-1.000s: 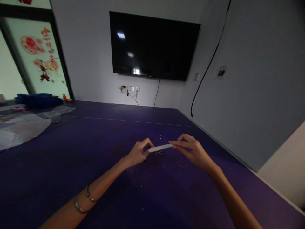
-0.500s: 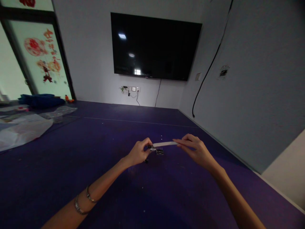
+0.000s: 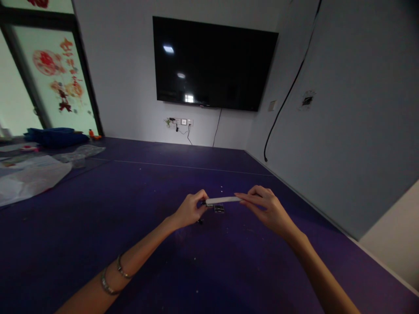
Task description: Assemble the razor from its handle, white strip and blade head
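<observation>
While our right hand pinches one end of a white stick, our left hand grips a small dark object by the stick's other end, over the purple surface

dark item: too small to identify | white sheet: cut by left edge | cable: cut by top

A slim white stick is held nearly level beside a small, partly hidden dark piece.
</observation>
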A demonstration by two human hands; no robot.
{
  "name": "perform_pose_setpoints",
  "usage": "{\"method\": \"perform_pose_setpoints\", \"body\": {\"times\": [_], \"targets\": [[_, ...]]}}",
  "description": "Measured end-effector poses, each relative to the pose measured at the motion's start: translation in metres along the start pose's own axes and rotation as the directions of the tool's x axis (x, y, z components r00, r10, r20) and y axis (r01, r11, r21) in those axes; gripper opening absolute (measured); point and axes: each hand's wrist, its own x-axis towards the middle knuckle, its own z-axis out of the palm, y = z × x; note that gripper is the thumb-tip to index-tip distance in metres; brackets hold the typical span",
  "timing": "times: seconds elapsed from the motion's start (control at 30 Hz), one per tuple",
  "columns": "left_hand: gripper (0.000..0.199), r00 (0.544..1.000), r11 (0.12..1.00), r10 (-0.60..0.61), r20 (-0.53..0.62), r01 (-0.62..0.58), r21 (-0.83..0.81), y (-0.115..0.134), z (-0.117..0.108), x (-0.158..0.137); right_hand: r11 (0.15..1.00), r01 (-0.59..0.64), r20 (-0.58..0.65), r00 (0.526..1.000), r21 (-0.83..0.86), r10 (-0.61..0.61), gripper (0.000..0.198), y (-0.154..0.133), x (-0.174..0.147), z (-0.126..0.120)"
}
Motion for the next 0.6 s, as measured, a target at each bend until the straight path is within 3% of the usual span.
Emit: {"method": "perform_pose_setpoints", "body": {"times": [0.6], "targets": [[0.009,0.999,1.0,-0.023,-0.05,0.022,-0.015,0.0062,-0.0001,-0.0008,0.97,-0.089,0.059,0.995,0.224,0.078,0.03,0.0065,-0.0016,0.0068]]}}
